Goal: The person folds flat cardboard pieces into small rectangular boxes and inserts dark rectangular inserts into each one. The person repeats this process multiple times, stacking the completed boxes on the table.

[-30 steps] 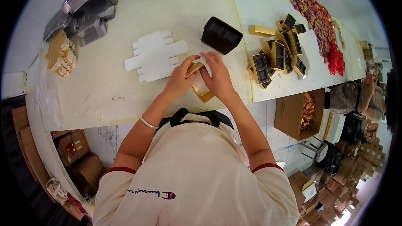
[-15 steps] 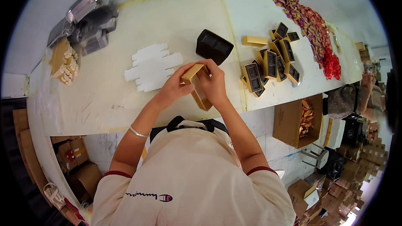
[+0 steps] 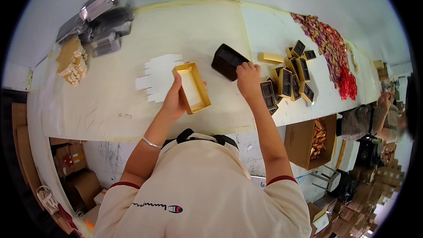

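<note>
An open gold cardboard box, its inside facing up, is held by my left hand, with the thumb on its near side. My right hand pinches the right edge of a stack of black plastic tray inserts that lies on the table beyond it. How many inserts my fingers take hold of, I cannot tell. Flat unfolded white box blanks lie left of the gold box, partly behind my left hand. To the right is a heap of gold boxes with black inserts.
Clear plastic covers and a stack of folded gold card stand at the far left. Small wrapped pieces and red ones spread at the far right. A carton sits below the table edge; another person's arm shows.
My right hand has let go of the gold box and moved right to the black inserts. My left hand now holds the box alone, turned so its inside shows.
</note>
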Motion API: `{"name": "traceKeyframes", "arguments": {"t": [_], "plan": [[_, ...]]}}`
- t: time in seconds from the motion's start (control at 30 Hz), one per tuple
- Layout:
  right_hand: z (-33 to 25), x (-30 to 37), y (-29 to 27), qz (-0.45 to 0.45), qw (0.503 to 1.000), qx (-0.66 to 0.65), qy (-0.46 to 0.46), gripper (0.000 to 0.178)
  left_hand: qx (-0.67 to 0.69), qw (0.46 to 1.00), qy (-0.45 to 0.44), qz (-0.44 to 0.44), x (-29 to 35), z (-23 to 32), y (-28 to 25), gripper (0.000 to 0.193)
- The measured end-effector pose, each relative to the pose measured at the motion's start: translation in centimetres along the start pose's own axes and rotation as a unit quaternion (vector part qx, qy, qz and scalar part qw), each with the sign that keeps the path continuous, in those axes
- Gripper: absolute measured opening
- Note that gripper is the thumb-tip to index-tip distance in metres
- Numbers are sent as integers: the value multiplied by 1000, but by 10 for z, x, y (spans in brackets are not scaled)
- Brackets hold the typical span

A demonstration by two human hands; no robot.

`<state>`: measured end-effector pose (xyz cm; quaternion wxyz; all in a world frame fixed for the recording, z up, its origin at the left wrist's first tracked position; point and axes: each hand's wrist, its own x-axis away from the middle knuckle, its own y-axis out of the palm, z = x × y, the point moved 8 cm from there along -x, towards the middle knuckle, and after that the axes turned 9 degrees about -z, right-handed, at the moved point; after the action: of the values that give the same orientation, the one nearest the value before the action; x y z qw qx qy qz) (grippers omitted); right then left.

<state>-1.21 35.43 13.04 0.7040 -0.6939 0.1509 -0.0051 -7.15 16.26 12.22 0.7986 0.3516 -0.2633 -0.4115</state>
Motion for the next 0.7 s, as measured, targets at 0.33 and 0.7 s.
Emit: {"name": "traceKeyframes", "arguments": {"t": [0.33, 0.7], "plan": [[11, 2, -52, 154, 982, -108, -7, 12, 7, 997, 65, -45, -1, 18, 15, 65], [-75, 73, -48, -169, 342, -909, 167, 16, -92, 985, 127, -77, -3, 38, 47, 85]]}}
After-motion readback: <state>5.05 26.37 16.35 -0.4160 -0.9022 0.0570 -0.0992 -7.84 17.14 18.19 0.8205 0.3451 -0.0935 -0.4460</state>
